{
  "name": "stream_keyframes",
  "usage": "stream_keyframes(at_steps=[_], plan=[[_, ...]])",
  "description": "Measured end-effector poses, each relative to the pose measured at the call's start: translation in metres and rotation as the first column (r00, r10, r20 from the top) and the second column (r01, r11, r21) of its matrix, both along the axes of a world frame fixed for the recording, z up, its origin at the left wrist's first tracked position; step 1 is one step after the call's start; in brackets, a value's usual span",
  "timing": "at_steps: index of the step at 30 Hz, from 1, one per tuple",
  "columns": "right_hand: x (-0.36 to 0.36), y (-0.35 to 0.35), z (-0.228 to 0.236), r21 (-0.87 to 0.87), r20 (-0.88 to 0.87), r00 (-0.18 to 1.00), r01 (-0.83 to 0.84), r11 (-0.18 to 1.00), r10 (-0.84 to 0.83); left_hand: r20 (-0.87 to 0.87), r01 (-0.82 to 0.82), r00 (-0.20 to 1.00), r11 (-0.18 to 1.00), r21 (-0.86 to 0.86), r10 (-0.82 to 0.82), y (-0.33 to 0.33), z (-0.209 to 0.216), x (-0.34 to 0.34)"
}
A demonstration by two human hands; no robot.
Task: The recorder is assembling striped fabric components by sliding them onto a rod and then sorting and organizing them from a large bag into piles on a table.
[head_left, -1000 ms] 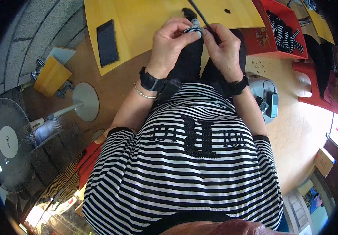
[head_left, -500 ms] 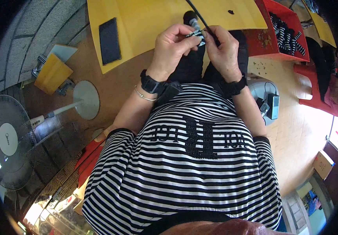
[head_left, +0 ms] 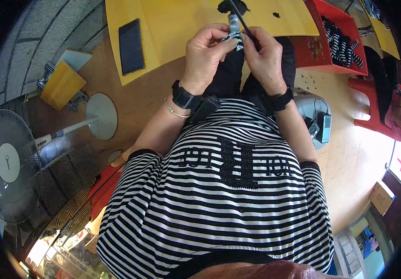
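Note:
My left hand (head_left: 206, 56) is closed, its thumb and fingers pinching a small black-and-white striped fabric piece (head_left: 234, 37). Just beyond the fingertips a short whitish, see-through tube (head_left: 233, 23) sticks up from the fabric. Opposite it, my right hand (head_left: 266, 58) is closed too, its thumb tip at the fabric's right side. A thin dark rod (head_left: 240, 17) slants from the top of the view into the right hand's grip; its lower end is hidden by the fingers. Beyond the tube, a ragged black clump (head_left: 241, 6) shows against the yellow tabletop (head_left: 177, 28).
A dark phone-like slab (head_left: 131, 46) lies on the table's left. To the right stands a red bin (head_left: 319, 51) holding several striped fabric pieces (head_left: 344, 46). A white fan (head_left: 9, 162) is at far left, and a red stool (head_left: 368, 104) at right.
More of the see-through tube shows above the fabric. The black clump at its far end looks wider and farther from my hands. The rod's upper part has shifted slightly right.

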State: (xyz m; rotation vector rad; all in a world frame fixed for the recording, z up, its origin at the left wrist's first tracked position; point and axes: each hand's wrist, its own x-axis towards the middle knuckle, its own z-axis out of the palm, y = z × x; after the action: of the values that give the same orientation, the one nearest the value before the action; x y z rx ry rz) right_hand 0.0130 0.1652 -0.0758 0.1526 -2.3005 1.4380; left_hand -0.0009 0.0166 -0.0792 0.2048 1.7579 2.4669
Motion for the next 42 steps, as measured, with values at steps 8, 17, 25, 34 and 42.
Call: stream_keyframes(at_steps=[8, 17, 25, 34, 42], plan=[[-0.003, 0.000, -0.004, -0.023, 0.019, 1.000, -0.020, 1.000, 0.021, -0.144, -0.118, 0.985, 0.977, -0.176, 0.093, 0.000, -0.008, -0.002], [-0.003, 0.003, -0.002, -0.016, 0.081, 0.995, -0.059, 0.998, 0.060, 0.052, -0.048, 0.997, 0.997, -0.064, 0.051, 0.000, -0.003, 0.002], [-0.003, 0.003, 0.003, -0.030, 0.166, 0.977, -0.133, 0.991, 0.136, 0.052, -0.037, 0.998, 0.993, 0.112, 0.032, -0.003, -0.005, 0.002], [0.002, 0.002, 0.004, -0.112, 0.178, 0.967, -0.163, 0.980, 0.181, 0.005, 0.087, 0.996, 0.995, 0.049, -0.087, -0.019, -0.003, -0.001], [-0.001, 0.003, -0.002, -0.179, 0.247, 0.951, -0.145, 0.973, 0.188, 0.002, -0.011, 1.000, 0.997, -0.076, 0.012, -0.012, -0.004, 0.008]])
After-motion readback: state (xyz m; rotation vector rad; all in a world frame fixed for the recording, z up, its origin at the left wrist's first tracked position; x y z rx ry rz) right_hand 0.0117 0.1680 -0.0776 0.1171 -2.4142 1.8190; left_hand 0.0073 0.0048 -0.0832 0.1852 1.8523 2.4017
